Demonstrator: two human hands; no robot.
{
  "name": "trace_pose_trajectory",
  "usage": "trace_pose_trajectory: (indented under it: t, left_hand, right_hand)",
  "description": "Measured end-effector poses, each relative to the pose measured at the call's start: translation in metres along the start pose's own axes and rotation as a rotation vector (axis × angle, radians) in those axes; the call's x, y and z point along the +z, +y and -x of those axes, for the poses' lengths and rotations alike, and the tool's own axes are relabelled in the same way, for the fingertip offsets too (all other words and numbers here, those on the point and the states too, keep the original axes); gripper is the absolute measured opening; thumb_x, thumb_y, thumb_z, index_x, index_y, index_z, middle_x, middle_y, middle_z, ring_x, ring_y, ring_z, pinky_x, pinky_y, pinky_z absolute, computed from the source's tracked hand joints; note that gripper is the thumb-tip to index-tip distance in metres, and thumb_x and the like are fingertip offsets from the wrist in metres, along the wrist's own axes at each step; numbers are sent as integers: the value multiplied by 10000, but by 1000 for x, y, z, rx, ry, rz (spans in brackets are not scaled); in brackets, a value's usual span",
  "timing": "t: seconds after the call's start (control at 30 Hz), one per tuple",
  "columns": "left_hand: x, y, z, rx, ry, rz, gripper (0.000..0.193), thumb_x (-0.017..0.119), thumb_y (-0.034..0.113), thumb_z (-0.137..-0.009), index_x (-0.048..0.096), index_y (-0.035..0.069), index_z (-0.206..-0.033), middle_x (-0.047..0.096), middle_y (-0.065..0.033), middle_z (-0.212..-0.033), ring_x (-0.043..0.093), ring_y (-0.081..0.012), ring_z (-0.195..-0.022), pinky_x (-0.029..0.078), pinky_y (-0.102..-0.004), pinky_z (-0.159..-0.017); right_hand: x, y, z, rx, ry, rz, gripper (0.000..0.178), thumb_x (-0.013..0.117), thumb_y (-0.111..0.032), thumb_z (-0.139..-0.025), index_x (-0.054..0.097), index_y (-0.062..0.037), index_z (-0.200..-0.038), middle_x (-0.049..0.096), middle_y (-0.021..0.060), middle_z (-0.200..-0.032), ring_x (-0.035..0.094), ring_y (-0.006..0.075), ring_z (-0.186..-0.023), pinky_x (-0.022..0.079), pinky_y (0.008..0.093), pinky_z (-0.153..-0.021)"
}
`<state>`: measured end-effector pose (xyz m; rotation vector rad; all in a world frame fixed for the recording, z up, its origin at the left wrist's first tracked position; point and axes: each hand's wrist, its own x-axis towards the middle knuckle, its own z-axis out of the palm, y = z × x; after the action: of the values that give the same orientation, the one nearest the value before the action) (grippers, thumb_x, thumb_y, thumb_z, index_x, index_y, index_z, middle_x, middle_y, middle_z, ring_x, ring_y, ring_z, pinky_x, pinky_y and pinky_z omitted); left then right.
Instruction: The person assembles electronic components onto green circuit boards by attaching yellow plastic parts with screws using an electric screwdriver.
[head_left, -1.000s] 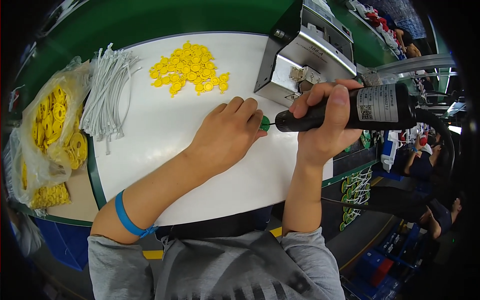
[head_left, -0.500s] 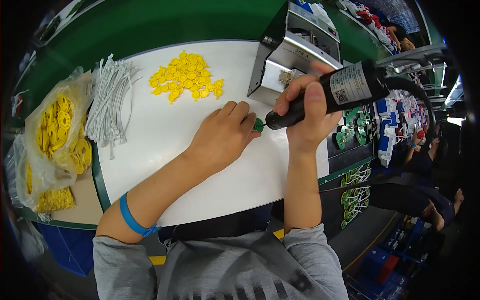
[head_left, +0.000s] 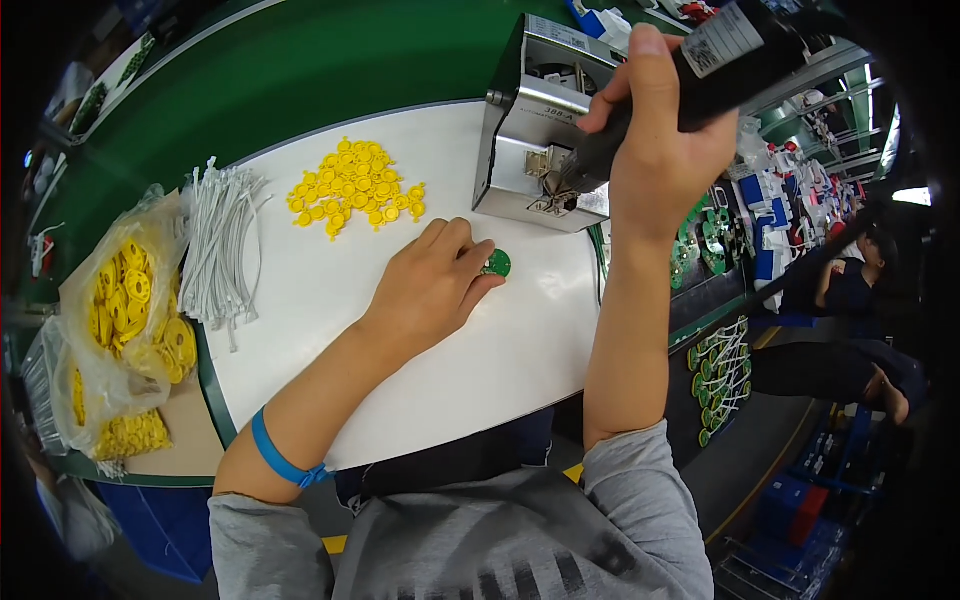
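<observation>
My left hand (head_left: 425,285) pinches a small round green circuit board (head_left: 501,264) between thumb and fingers, low over the white work surface (head_left: 480,370). High on the right, my right hand (head_left: 665,155) is wrapped round a thick black electric screwdriver (head_left: 735,85) with a pale label on its body. The screwdriver slants down to the left, and its nose is at the front opening of a metal box-shaped screw feeder (head_left: 515,175). Whether a screw sits on the bit is too small to tell.
Small yellow plastic parts (head_left: 350,185) lie heaped on the white surface, left of the feeder. Beside them are a bundle of white cables (head_left: 217,250) and a plastic bag of yellow pieces (head_left: 125,290). More green boards (head_left: 715,235) lie at right; a person (head_left: 850,280) is beyond.
My right hand has lifted the screwdriver away from the circuit board, up to the feeder's front. My left hand keeps its pinch on the board. The whole view has shifted slightly.
</observation>
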<state>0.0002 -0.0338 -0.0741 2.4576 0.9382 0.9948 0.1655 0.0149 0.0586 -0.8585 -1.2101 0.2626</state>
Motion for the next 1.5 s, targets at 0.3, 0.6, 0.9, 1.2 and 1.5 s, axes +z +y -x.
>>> trace_pose_trajectory:
  t: [0.3,0.6,0.9,1.2,1.5]
  left_hand:
    - [-4,-5,2,-10,-6,44,359,807,181,-812,706,6,-1109,522,-95,-870,565,-257,-805,500,-366,-685]
    - [-3,-8,2,-109,-29,143,516,808,215,-826,575,52,-1257,633,-123,-946,628,-298,-911,521,-403,-762]
    - [-2,-14,9,-128,-15,148,520,816,213,-820,567,53,-1248,647,-128,-982,648,-291,-934,530,-405,-779]
    - [-4,-16,10,-143,-10,149,553,820,215,-819,543,56,-1270,645,-130,-1024,659,-286,-937,534,-401,-771]
    - [-10,-14,11,-229,-46,187,552,804,243,-826,526,63,-1267,625,-140,-988,631,-323,-928,533,-417,-748]
  right_hand:
    - [-1,5,3,62,-65,-15,288,721,-239,-929,608,19,-986,600,68,-666,584,151,-496,453,263,-478]
    - [-9,-15,24,-19,94,-235,208,702,-152,-932,589,22,-946,614,45,-653,568,131,-474,457,249,-489]
    - [10,8,12,-36,-23,-10,267,711,-206,-940,602,29,-1002,597,70,-672,581,150,-493,459,247,-492]
    - [4,5,12,76,-48,-147,267,752,-182,-920,585,5,-1015,619,40,-680,568,105,-483,416,228,-462]
    - [12,-8,70,303,-104,-343,344,677,-159,-947,501,50,-1156,591,61,-695,564,132,-499,454,256,-492]
